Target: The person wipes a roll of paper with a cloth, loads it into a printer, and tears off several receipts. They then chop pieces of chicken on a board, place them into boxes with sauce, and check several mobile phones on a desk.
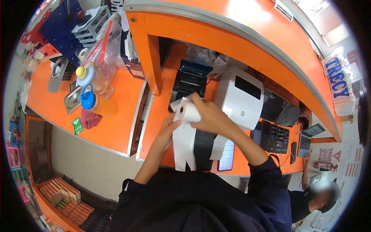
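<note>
Both hands are on a white paper roll, held above the orange desk with its hollow core facing left. My right hand grips the roll from the right, with the fingers over its top. Closed on its left side, my left hand has the thumb near the lower edge. A loose paper strip hangs from the roll toward my body, its end cut unevenly. Just beyond the hands stands a black device with an opened lid, partly hidden by them. Beside the strip lies a black flat object.
A white machine stands right of my hands, near a phone and a printed slip. An orange shelf overhangs the desk. Bottles stand on the left counter. At far right, a person is beside a laptop.
</note>
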{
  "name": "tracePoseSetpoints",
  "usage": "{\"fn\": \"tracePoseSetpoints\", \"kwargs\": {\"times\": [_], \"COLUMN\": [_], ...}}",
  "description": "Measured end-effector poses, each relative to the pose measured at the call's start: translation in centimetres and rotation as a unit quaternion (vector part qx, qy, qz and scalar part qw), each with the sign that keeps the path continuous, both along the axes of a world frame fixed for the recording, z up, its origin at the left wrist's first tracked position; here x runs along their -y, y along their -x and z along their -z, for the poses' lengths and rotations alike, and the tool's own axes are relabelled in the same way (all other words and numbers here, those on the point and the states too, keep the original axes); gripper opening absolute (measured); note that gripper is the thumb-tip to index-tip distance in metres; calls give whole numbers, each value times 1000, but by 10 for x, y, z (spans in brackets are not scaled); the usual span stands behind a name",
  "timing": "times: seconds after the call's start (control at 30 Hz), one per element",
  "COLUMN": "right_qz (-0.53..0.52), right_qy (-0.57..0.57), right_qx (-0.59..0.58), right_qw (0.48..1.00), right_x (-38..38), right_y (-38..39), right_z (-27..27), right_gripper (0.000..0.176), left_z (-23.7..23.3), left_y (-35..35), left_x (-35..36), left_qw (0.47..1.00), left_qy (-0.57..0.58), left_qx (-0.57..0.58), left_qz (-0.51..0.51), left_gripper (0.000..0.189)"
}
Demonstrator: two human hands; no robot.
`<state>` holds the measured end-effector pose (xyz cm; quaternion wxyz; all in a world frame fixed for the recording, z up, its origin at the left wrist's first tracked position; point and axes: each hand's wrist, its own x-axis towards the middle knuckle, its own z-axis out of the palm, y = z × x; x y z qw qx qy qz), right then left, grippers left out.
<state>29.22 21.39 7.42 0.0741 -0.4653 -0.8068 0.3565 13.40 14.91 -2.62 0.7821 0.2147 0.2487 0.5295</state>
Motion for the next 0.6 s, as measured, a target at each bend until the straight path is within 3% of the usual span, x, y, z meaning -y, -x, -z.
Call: {"fn": "tracePoseSetpoints", "kwargs": {"times": [0.03, 0.07, 0.1, 0.13, 0.2, 0.23, 0.33, 0.4, 0.47, 0.6], "right_qz": [0, -27, -55, -57, -59, -20, 13, 8, -34, -21], "right_qy": [-1, -92, -181, -181, -132, -30, -25, -27, -190, -162], "right_qx": [1, -35, -71, -70, -43, -17, -20, -5, -10, -1], "right_qw": [1000, 995, 979, 979, 989, 999, 999, 1000, 981, 987], "right_x": [-15, -31, -45, -58, -78, -83, -92, -101, -110, -120], "right_y": [-1, -3, -5, -4, 1, 2, 4, 2, -1, 1], "right_z": [4, 15, 26, 35, 47, 45, 71, 85, 100, 95], "right_gripper": [57, 56, 54, 54, 56, 61, 61, 59, 56, 55], "left_z": [-3, -4, -5, -5, -5, -5, 13, 24, 23, 37], "left_y": [-1, -2, -2, -2, -2, -2, -3, -3, -7, -15], "left_x": [-4, -6, -8, -10, -12, -12, -14, -17, -23, -34], "left_qw": [995, 995, 984, 967, 956, 944, 923, 911, 925, 880], "left_qy": [-6, -6, 11, 27, 33, 39, -2, -41, -22, -43], "left_qx": [-91, -90, -165, -239, -267, -294, -319, -321, -289, -421], "left_qz": [-47, -47, -68, -91, -120, -148, -216, -257, -246, -216], "left_gripper": [40, 40, 39, 38, 40, 42, 47, 49, 54, 54]}}
